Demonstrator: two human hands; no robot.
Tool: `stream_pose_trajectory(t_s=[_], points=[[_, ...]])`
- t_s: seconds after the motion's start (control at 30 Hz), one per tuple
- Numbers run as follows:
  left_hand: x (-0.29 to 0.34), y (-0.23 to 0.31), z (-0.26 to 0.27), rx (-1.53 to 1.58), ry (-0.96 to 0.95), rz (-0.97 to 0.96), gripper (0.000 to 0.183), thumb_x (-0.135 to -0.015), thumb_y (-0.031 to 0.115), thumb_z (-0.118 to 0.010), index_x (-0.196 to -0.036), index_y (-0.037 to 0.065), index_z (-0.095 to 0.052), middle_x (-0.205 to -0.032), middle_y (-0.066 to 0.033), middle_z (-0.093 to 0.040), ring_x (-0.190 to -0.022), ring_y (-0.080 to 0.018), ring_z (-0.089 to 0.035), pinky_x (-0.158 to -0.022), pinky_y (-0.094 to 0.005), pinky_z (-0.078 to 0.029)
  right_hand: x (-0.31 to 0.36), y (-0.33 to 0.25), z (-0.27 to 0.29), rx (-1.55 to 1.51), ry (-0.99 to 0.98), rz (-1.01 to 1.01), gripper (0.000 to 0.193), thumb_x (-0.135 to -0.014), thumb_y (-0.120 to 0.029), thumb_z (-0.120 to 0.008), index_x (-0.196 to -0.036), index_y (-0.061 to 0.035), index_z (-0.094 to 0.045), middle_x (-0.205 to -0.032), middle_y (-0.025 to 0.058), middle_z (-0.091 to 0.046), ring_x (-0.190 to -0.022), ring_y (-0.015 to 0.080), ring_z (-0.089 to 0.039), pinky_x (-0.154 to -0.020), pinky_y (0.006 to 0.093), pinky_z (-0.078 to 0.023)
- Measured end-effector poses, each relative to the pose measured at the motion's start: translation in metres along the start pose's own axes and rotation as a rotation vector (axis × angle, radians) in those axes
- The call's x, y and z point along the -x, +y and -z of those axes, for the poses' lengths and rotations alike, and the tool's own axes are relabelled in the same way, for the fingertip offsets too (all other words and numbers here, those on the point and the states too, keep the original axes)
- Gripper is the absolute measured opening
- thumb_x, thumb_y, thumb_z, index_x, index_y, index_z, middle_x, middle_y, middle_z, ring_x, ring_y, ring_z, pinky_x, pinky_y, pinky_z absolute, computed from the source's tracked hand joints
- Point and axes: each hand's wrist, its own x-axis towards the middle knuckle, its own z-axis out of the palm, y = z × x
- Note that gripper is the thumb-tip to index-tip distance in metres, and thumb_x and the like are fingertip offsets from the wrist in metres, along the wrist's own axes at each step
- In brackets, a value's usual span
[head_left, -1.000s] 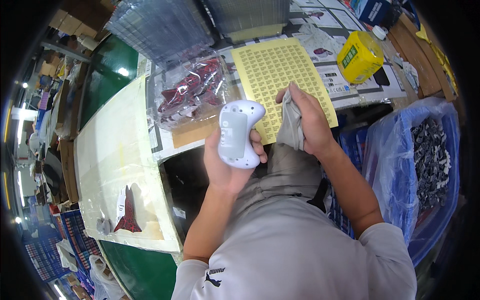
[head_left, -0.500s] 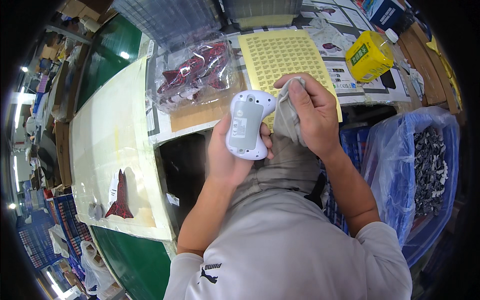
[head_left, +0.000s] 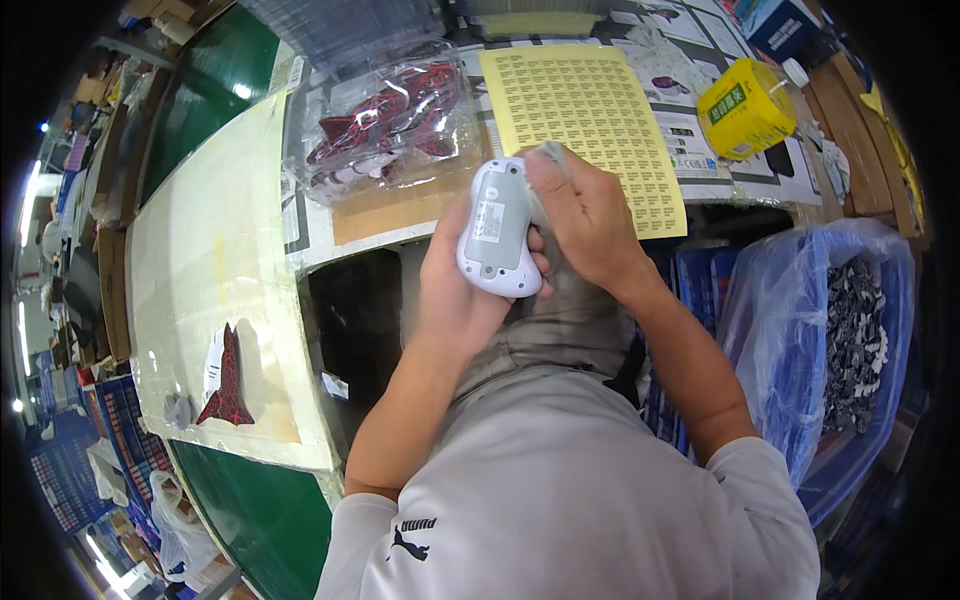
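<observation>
A white game controller [head_left: 497, 226] with a grey label panel on its back faces up in front of me. My left hand [head_left: 453, 270] is closed around its left side, with the fingertips showing past its right edge. My right hand [head_left: 590, 215] pinches a pale grey cloth [head_left: 548, 172] and presses it on the controller's upper right end. Part of the cloth is hidden under my right fingers. Beyond the controller, a yellow sheet of printed labels [head_left: 590, 120] lies on the table.
A clear plastic package with red-and-black patterned pieces [head_left: 385, 120] lies at the back left. One red-and-black tail-shaped piece [head_left: 229, 385] rests on the cream board [head_left: 215, 260]. A yellow bottle [head_left: 745, 110] stands back right. A blue, plastic-lined bin [head_left: 780, 330] holds dark parts.
My right hand with the cloth has moved left and now touches the controller's upper end, where before it was just beside it. The view has shifted slightly.
</observation>
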Motion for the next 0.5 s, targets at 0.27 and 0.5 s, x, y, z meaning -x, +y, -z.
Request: stream_pose_trajectory(t_s=[0.27, 0.5], points=[[-0.002, 0.005, 0.008, -0.011, 0.004, -0.051, 0.058, -0.113, 0.053, -0.039, -0.137, 0.005, -0.062, -0.106, -0.0158, -0.072, -0.090, -0.0304, -0.073, -0.073, -0.0524, -0.061, 0.006, -0.008, 0.010, -0.005, 0.204, -0.044, 0.026, -0.111, -0.021, -0.060, -0.109, 0.0018, -0.073, -0.080, 0.0087, -0.067, -0.078, 0.0139, -0.063, -0.071, 0.0316, -0.052], [-0.010, -0.002, -0.012, 0.146, 0.283, -0.129, 0.060, -0.114, 0.053, -0.036, -0.137, 0.005, -0.062, -0.109, -0.0136, -0.072, -0.093, -0.0290, -0.072, -0.073, -0.0523, -0.060, 0.022, -0.021, -0.011, 0.293, 0.096, 0.208, 0.055, -0.097, -0.035, -0.079, -0.137, 0.0012, -0.069, -0.131, 0.0232, -0.058, -0.096, 0.0296, -0.071, -0.082, 0.0392, -0.058]])
